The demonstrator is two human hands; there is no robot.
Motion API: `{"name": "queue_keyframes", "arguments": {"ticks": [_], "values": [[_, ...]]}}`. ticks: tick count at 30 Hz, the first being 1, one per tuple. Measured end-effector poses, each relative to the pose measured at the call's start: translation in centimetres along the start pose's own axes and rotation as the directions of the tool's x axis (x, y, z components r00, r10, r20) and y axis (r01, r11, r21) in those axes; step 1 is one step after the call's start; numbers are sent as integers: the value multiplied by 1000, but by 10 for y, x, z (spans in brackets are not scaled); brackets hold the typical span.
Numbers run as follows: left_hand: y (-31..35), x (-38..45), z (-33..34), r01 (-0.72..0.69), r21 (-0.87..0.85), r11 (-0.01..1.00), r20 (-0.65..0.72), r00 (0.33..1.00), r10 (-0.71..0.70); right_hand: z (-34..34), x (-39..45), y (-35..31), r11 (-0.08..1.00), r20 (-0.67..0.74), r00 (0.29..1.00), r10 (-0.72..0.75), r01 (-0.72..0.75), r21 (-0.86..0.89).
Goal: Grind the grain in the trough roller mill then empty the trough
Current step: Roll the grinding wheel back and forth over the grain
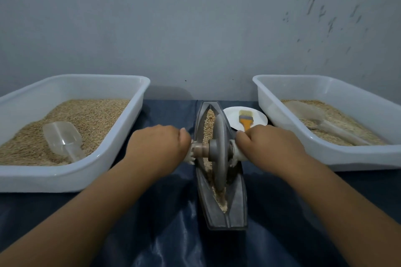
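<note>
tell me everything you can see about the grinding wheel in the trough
The grinding wheel is a grey disc that looks like metal or stone, standing upright on edge in the long dark trough, about midway along it. An axle runs through its raised hub. The left hand and right hand grip the axle ends, which look wrapped in white cloth. Grain lies in the trough's groove beyond it and nearer the camera.
</note>
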State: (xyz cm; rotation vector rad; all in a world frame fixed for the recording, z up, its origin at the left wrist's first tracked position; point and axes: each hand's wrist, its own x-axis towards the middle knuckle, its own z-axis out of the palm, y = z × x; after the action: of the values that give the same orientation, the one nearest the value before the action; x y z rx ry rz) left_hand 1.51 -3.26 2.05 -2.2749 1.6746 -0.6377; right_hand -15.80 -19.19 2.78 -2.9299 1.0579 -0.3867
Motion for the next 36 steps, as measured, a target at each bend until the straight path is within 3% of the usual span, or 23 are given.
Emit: {"name": "queue_keyframes", "arguments": {"ticks": [3, 6, 15, 19, 23, 25, 28, 31, 34, 36], "values": [[1, -22, -3, -43, -30, 999, 0, 999, 43, -15, -19, 0, 996, 66, 994, -84, 86, -31], [2, -28, -1, -70, -33, 997, 14, 997, 70, -16, -22, -2, 998, 115, 992, -57, 58, -7], [-8, 42, 25, 133, 58, 989, -57, 990, -130, 21, 55, 1, 997, -208, 975, 79, -76, 20], [-18, 62, 29, 140, 40, 989, -41, 989, -139, 22, 74, 0, 995, -237, 966, 99, -91, 46], [-9, 44, 29, 151, 19, 988, -49, 987, -150, 22, 56, -3, 999, -293, 955, 32, -34, -3], [-5, 28, 24, 109, 27, 994, -53, 993, -107, 18, 40, -6, 999, -239, 971, 13, -21, -30], [4, 4, 10, 43, 3, 999, -3, 999, -43, 7, 11, 0, 999, -33, 999, 9, -10, -36], [7, -17, -8, 123, -119, 985, 6, 992, -123, -5, -16, 7, 997, 131, 989, -63, 67, -25], [8, -23, -10, 25, -60, 998, -16, 1000, -26, -7, -21, 6, 1000, 145, 989, -2, 1, 9], [7, -15, -5, 12, -19, 1000, -34, 999, -13, 0, -13, 2, 1000, 75, 997, 10, -9, -23]]}}
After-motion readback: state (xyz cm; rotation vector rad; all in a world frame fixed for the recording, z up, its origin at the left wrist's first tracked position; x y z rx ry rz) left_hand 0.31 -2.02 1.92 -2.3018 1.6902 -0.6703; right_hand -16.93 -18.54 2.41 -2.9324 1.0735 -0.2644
